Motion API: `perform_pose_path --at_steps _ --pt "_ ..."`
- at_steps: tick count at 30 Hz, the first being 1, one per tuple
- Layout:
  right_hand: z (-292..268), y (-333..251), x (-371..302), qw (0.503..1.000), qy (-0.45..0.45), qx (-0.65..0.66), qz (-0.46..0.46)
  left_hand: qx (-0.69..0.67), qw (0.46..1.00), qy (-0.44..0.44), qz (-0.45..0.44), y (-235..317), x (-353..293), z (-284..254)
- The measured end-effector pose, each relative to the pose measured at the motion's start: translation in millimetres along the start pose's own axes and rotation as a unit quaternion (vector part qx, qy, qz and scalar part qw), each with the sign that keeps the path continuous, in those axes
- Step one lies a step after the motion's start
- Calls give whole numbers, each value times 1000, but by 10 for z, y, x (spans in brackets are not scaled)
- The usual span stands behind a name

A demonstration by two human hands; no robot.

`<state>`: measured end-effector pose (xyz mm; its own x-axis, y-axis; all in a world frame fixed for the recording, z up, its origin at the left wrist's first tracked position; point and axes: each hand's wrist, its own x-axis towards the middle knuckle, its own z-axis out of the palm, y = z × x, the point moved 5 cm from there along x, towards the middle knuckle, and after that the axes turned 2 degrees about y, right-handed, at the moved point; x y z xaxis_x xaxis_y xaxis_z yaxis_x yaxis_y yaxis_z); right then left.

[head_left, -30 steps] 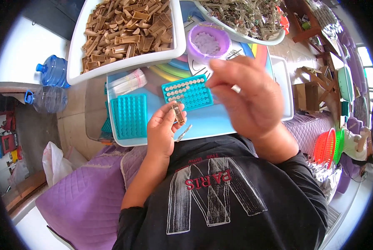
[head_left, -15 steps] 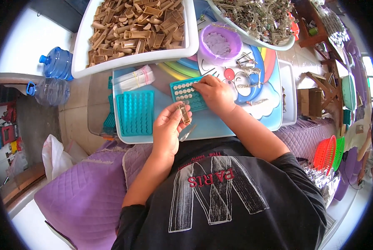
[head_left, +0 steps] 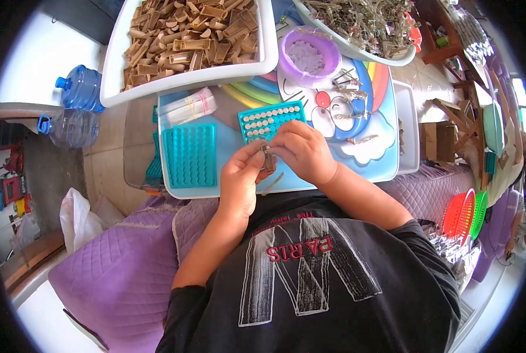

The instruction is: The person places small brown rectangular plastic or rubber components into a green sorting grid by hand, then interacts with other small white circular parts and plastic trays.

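- Well, from my end I have the left hand (head_left: 239, 169) clamped on a brown trough-shaped casing (head_left: 269, 164), thumb on one side and fingers behind; it sits tilted at those fingertips, above the near edge of the table.
- The right hand (head_left: 307, 152) meets the casing's upper end, thumb and fingertips bunched close; I cannot tell whether they pinch something small or only press.
- I judge the casing light and fairly stiff, probably thin moulded plastic; its smooth walls could slip or flex under a hard squeeze, so I would grip the long outer sides low down, leaving the open face free.
- Just beyond the fingertips lies a teal dimpled tray (head_left: 279, 124), part filled with button-cell-like discs (head_left: 266, 123); those look rigid and slick, best taken by the rim.
- Just below the casing, between the hands, is a thin silvery strip (head_left: 273, 183); it looks flimsy, easily bent, and I cannot tell whether it hangs from the casing.
- Left of the left hand lies a second teal tray (head_left: 189, 155); farther off, beyond both hands, a white bin (head_left: 270, 44) holds similar brown pieces (head_left: 195, 44).
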<state>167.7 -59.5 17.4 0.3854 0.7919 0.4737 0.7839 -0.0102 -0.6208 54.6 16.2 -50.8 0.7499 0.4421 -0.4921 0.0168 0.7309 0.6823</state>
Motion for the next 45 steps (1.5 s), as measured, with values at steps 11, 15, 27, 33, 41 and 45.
perform_pose_path --at_steps 11,15,27,33,41,45 --pt "0 72 -82 1000 -7 -3 -9 6 1000 3 -21 -65 12 -36" --pt "83 333 -7 998 11 -54 28 3 1000 3 -16 -30 25 -23" --pt "227 379 -19 992 -37 -124 -12 2 1000 13 -26 -18 49 -38" --pt "-35 80 -1 1000 -7 6 26 13 1000 2 -28 -40 35 40" --pt "-44 39 -132 999 -19 20 31 25 999 -9 -34 -77 -33 73" --pt "-29 39 -201 999 -17 21 34 27 999 1 -40 -121 -48 113"
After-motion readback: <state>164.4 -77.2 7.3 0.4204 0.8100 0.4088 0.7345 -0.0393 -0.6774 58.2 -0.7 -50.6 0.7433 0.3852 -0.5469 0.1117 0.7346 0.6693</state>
